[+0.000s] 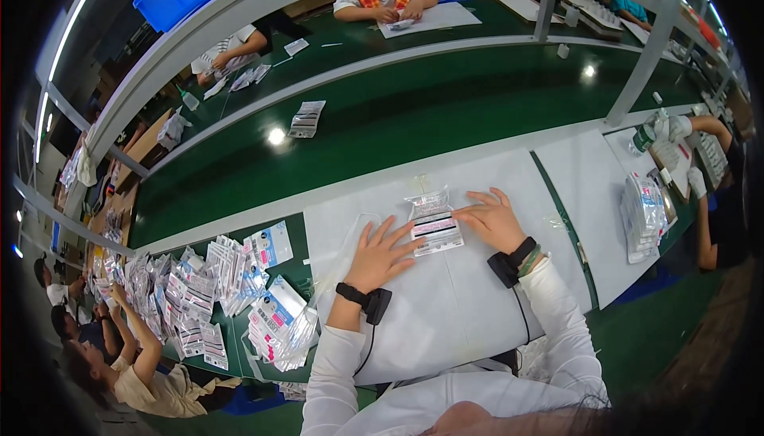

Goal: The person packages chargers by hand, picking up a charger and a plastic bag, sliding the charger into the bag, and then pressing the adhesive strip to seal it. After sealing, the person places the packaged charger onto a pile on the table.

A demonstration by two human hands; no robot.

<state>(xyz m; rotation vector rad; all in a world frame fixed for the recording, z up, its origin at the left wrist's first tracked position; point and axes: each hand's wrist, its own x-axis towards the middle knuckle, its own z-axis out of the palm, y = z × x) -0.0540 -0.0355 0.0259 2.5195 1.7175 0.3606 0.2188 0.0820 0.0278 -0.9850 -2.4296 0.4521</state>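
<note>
A flat plastic pouch (437, 231) with a white, pink and black printed card lies on the white work sheet (422, 309) in front of me. Its clear, crinkled end points away from me. My left hand (382, 254) rests at the pouch's left side, fingers spread, the tips reaching its edge. On the other side my right hand (491, 223) lies with fingers stretched out, a fingertip touching the pouch's right edge. Neither hand grips anything. Each wrist carries a black strap with a small box and a cable.
Piled packaged pouches (191, 293) cover the green table to my left, with a nearer stack (280, 325) beside the sheet. One pouch (306, 119) lies on the green conveyor (414, 122) ahead. Another stack (643, 217) stands right, near a gloved co-worker. Metal posts (649, 46) rise beyond.
</note>
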